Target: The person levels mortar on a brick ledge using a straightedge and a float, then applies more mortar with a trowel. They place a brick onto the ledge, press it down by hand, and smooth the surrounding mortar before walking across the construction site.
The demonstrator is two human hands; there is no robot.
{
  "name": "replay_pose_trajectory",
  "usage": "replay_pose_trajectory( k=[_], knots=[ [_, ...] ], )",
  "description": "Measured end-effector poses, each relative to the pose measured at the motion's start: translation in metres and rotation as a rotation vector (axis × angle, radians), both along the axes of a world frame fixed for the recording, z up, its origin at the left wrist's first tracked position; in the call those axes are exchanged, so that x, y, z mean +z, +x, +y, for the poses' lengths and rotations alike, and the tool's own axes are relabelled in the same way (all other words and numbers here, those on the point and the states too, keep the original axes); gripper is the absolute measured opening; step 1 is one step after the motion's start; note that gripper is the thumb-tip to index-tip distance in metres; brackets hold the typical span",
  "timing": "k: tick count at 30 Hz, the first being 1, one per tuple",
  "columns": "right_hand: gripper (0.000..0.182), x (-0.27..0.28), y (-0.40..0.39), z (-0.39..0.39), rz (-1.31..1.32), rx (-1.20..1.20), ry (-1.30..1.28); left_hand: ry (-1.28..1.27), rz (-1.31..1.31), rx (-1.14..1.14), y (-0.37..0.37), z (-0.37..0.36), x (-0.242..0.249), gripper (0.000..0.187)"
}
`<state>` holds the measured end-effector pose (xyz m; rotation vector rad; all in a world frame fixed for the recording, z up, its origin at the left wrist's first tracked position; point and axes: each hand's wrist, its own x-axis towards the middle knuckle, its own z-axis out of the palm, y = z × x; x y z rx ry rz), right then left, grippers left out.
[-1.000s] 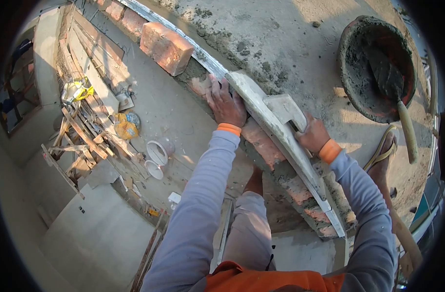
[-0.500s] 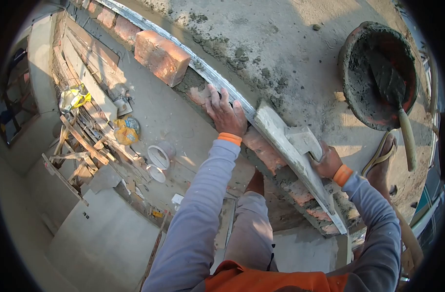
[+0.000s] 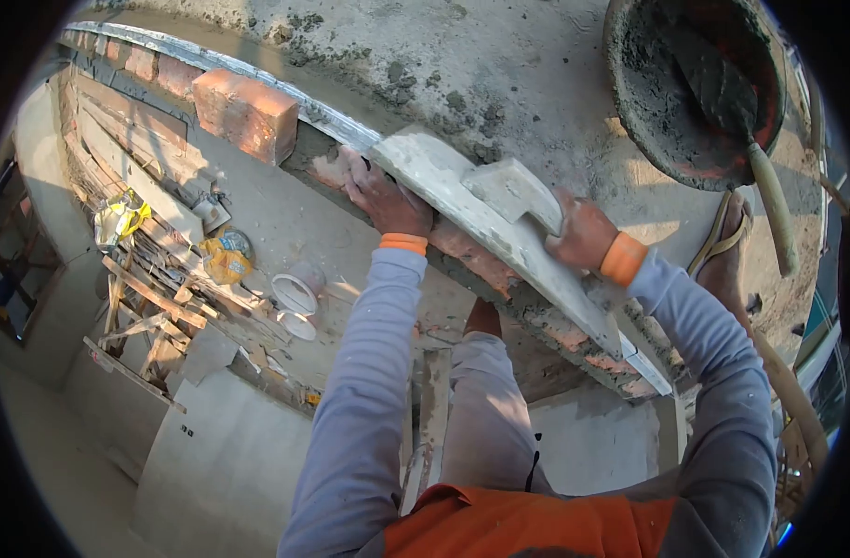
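Observation:
My right hand [image 3: 585,232] is wrapped round the handle of a long, pale, mortar-smeared plastering float [image 3: 434,172]. The float's blade lies lengthwise along a metal straightedge [image 3: 322,113], covering part of it. My left hand [image 3: 392,200] curls its fingers against the straightedge's near side, just left of the float; some fingertips are hidden. Below both hands runs a low brick wall [image 3: 476,256] with mortar on its side. A loose-looking brick [image 3: 246,113] sits on its edge to the left of my left hand.
At the upper right, a mortar bucket [image 3: 620,102] holds grey mix and a trowel [image 3: 769,200]. A sandalled foot [image 3: 722,251] is below it. Down to the left lie scrap wood [image 3: 155,288], plastic bags and a white bucket [image 3: 296,293]. Mortar crumbs dot the slab [image 3: 527,56].
The float has slid up and left along the straightedge with my right hand. My left hand has shifted slightly left, still at the straightedge. The whole view has shifted too.

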<state>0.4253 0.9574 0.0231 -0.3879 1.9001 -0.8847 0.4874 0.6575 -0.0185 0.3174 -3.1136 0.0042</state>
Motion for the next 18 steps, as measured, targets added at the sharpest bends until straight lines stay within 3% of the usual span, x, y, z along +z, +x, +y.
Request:
replay_pose_trajectory(
  k=[2,4,7,10,14,18],
  knots=[
    [0.065,0.021,0.037,0.065,-0.177,0.020,0.152,0.223,0.235,0.029,-0.019,0.014,0.019,0.044],
    [0.065,0.013,0.075,0.116,-0.167,0.051,0.241,0.216,0.233,0.016,-0.020,0.012,0.021,0.045],
    [0.066,0.011,0.069,0.099,-0.130,-0.004,0.226,0.239,0.200,0.032,-0.020,0.014,0.026,0.046],
    [0.060,0.004,0.013,0.022,-0.115,-0.093,-0.001,0.230,0.172,0.031,-0.020,0.010,0.027,0.049],
    [0.044,-0.003,-0.087,-0.116,0.007,-0.081,-0.101,0.273,0.147,0.042,-0.018,0.010,0.028,0.051],
    [0.051,-0.028,-0.170,-0.239,0.225,-0.025,-0.124,0.263,0.151,0.080,-0.019,0.010,0.025,0.054]
  ],
)
